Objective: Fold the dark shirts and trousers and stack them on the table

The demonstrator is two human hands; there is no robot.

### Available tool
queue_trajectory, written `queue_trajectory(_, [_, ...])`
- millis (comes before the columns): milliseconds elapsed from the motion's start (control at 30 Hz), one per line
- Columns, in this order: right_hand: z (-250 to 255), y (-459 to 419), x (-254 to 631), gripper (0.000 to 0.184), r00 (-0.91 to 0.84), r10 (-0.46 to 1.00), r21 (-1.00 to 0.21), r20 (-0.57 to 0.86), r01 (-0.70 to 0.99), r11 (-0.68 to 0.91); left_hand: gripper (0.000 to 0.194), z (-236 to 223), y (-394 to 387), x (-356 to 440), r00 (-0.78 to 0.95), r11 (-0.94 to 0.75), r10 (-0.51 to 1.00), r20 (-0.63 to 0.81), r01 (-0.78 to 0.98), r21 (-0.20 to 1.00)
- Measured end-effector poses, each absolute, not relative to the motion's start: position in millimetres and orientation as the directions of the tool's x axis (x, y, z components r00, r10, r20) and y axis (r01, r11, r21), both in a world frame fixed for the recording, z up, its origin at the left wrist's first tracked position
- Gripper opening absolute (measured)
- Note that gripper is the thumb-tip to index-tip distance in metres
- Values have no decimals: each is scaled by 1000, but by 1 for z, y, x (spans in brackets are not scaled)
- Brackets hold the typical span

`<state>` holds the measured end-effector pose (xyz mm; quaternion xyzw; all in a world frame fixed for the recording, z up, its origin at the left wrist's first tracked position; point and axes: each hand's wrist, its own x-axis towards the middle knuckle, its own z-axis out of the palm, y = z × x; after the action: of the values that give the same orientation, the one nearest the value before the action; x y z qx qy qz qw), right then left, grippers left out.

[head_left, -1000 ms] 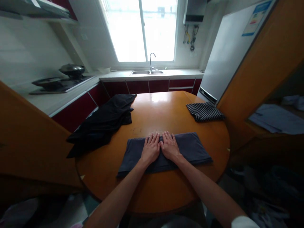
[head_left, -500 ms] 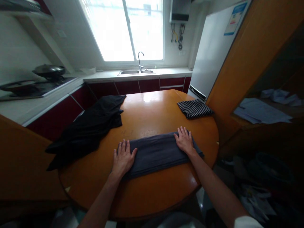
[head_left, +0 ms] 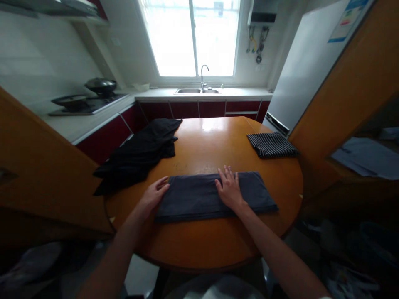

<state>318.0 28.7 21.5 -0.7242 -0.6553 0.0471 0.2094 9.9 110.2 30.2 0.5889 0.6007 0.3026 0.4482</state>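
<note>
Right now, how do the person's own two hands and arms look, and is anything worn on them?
The left hand and right hand are bare: I see no gloves, rings or watch. Both forearms are uncovered as far as the picture shows. Only a sliver of pale sleeve shows on the right arm, at the bottom edge.

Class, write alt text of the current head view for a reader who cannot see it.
Two bare hands, left and right, touch a folded grey cloth on a wooden table, between black clothing and a striped cloth.
</note>
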Motion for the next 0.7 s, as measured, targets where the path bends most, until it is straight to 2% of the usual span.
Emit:
queue_trajectory(67, [20,28,293,56,43,982,-369,182,929,28,74,41,101,2,174,201,948,-266,322,925])
queue_trajectory(167, [11,28,271,57,-38,989,-361,140,929,87,84,50,88,-2,262,220,916,-303,304,927])
queue_trajectory(433, [0,25,271,59,-27,989,-331,142,941,74,69,50,79,10,164,139,957,-238,463,876])
queue_trajectory(500, [1,24,271,59,-30,990,-332,141,940,76,65,53,77,10,223,109,948,-226,438,892])
queue_trajectory(600, [2,25,270,59,-25,989,-338,144,938,73,69,58,71,10,301,164,914,-273,343,925])
queue_trajectory(700, [3,25,271,58,-22,991,-345,134,936,67,75,57,65,9,222,215,933,-283,286,934])
